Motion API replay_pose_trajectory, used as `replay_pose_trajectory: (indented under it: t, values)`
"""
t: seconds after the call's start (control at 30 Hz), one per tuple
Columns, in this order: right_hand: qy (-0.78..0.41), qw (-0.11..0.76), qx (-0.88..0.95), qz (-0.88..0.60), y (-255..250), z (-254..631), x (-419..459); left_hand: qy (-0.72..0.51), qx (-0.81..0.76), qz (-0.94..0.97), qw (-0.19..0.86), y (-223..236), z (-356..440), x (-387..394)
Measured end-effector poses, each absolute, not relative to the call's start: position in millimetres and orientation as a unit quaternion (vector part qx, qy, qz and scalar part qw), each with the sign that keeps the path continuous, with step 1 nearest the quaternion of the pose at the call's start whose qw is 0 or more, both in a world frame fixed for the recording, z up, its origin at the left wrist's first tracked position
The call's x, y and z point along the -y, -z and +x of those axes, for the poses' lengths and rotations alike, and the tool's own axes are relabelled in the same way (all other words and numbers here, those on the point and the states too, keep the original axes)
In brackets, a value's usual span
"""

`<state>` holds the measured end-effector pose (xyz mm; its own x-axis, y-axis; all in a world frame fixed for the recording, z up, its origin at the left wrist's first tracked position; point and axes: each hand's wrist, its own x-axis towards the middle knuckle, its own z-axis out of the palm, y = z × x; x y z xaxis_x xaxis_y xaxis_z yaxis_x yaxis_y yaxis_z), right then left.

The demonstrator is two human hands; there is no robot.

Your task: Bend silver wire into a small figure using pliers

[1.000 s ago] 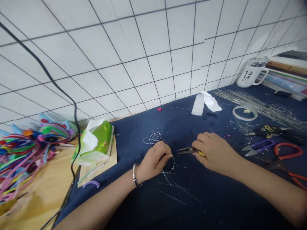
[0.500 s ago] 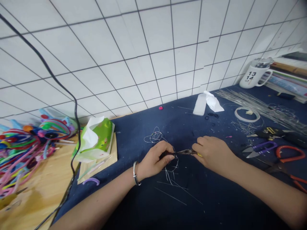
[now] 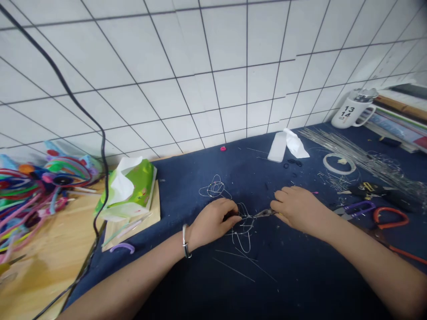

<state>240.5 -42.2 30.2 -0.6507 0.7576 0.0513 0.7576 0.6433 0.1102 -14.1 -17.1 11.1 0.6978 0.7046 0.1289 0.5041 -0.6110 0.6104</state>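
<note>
My left hand (image 3: pixel 213 221), with a silver bangle on the wrist, is closed in a pinch on a thin bent wire shape (image 3: pixel 243 229) lying on the dark blue cloth (image 3: pixel 207 178). My right hand (image 3: pixel 296 208) is wrapped round the yellow handles of small pliers (image 3: pixel 264 214); their dark jaws point left and meet the wire beside my left fingertips. A second coiled wire piece (image 3: pixel 215 189) lies just behind my left hand. Straight wire offcuts (image 3: pixel 245 264) lie in front of both hands.
A green tissue pack (image 3: pixel 131 189) sits on a wooden board at the left, with coloured pipe cleaners (image 3: pixel 30 191) beyond and a black cable (image 3: pixel 100 178) hanging down. At the right lie scissors (image 3: pixel 362 208), orange-handled cutters (image 3: pixel 390 218), a tape ring (image 3: pixel 339 163), a wire bundle (image 3: pixel 360 151) and a mug (image 3: pixel 353 111).
The pliers' jaws moved left and closed the gap to the wire in my left hand. The wire shape now stands out more to the right of my left fingers.
</note>
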Motion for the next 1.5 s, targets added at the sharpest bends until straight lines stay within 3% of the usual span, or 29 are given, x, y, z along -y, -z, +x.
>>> replay_pose_trajectory:
  t: [0.37,0.57,0.93,1.2,1.5]
  values:
    - [0.073,-0.011,0.905,-0.418,-31.1,248.5,38.8,-0.182,-0.436,0.852,0.228,-8.4,-17.8,24.5]
    - [0.094,0.005,0.892,-0.443,-40.2,247.0,43.8,-0.138,-0.442,0.791,0.4,-10.3,-18.3,30.7]
    - [0.079,0.08,0.864,-0.492,-43.6,239.2,50.8,-0.297,-0.406,0.565,0.654,-6.5,-11.4,38.0]
    - [0.075,0.076,0.859,-0.501,-42.2,237.3,50.0,-0.359,-0.384,0.489,0.697,-16.8,-10.6,40.3]
    - [0.129,0.057,0.862,-0.486,-40.2,238.1,49.9,-0.338,-0.355,0.506,0.71,-20.7,-9.8,41.4]
